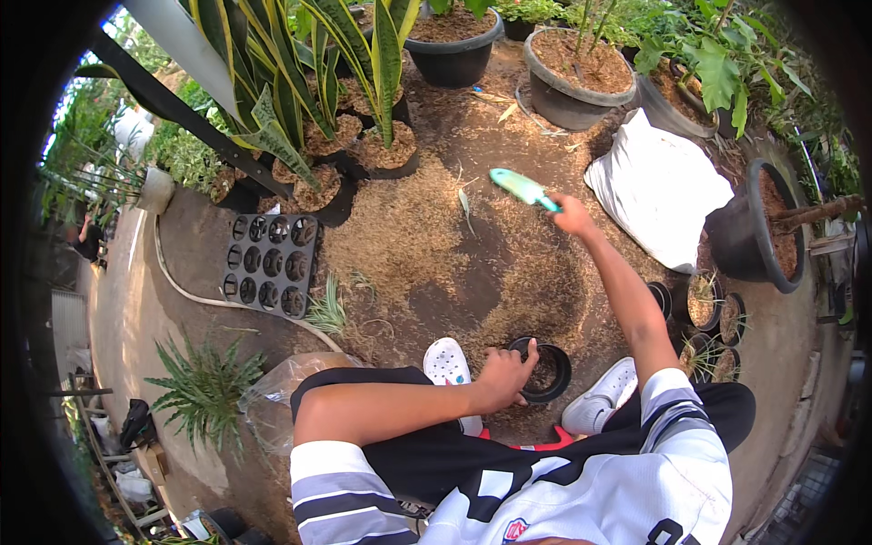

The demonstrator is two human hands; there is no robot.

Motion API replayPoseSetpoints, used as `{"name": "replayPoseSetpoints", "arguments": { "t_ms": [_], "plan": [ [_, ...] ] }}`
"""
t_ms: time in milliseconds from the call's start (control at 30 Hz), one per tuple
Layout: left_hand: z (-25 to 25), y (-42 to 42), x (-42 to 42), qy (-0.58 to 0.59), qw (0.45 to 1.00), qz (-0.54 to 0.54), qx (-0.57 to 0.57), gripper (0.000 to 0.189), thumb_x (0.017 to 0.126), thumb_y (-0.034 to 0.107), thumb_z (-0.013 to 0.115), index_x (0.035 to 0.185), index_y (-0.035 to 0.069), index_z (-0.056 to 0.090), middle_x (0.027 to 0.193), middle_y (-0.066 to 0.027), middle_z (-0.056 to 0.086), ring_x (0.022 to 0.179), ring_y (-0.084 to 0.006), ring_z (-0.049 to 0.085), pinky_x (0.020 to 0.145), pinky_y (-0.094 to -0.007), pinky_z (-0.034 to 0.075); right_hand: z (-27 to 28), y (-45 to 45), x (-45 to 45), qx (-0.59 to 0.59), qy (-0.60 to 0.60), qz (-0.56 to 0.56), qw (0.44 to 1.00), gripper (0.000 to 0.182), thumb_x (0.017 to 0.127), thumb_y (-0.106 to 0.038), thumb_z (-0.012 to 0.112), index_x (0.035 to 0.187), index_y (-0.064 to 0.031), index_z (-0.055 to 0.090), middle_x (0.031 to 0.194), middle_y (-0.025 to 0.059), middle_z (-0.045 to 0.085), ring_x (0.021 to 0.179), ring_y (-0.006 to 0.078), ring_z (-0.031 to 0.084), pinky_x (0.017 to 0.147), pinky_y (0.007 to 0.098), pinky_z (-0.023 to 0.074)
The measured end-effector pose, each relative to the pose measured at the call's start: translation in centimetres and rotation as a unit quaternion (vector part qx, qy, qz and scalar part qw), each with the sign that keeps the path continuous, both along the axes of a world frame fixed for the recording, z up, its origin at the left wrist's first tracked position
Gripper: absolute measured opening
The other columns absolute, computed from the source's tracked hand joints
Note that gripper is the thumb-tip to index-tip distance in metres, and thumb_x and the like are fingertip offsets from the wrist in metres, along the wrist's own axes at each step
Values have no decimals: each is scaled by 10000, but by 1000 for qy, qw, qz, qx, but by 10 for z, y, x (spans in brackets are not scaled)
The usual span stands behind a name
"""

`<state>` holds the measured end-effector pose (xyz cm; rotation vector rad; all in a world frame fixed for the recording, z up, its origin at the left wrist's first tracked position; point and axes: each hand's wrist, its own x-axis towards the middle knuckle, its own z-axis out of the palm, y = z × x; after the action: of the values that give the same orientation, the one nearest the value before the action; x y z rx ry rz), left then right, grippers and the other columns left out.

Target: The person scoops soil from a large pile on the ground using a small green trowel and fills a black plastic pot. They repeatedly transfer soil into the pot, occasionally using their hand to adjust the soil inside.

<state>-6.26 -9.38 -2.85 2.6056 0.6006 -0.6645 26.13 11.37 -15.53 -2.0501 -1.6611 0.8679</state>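
Note:
My right hand (571, 214) grips the handle of a green hand trowel (519, 185), its blade held out over the ground and pointing to the upper left. Between my feet, my left hand (509, 373) holds the rim of a round black plastic pot (560, 373). Some dark material shows inside the pot, partly hidden by the fingers. Loose tan husk-like planting mix (395, 235) is spread across the ground in front of me.
Left stands a black seedling tray (271, 264) beside potted snake plants (387, 88). A white sack (664, 184) slumps at right, above several small pots (702, 300). Large planters (579, 95) line the back. A hose (163, 262) and clear plastic bag (272, 402) lie left.

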Motion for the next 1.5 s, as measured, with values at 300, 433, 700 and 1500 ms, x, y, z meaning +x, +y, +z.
{"name": "replayPoseSetpoints", "arguments": {
  "t_ms": [300,433,700,1500],
  "plan": [
    [3,2,-4,-16,1000,-7,-8,1187,753,595,793,1549,-61,207,1081,-189,643,1003,-345,654,858,-515,497,-56,-15,64,-70,-121,-215,967,397,981,-360,598,1249,-75,665,1166,256,685,1127,437,642,938,532,508],
    [2,0,-5,-10,1000,-2,-5,1181,750,597,793,1546,-58,215,1072,-188,643,1004,-348,654,854,-512,498,-77,-12,51,-63,-108,-211,969,384,979,-321,612,1180,2,666,1113,304,680,1079,468,648,899,551,523],
    [0,0,-7,-13,1000,5,-6,1177,751,598,790,1547,-55,220,1075,-185,643,1006,-349,657,844,-509,497,-82,-42,47,-68,-82,21,994,227,939,-168,639,1133,-95,730,976,253,717,970,423,689,850,510,540],
    [7,5,2,-25,1000,-13,-12,1194,754,603,788,1553,-61,199,1090,-186,644,1008,-343,666,837,-494,502,-81,-95,77,-138,-213,254,933,187,966,-156,621,1116,-112,723,962,136,702,972,312,689,933,491,520]
  ]
}}
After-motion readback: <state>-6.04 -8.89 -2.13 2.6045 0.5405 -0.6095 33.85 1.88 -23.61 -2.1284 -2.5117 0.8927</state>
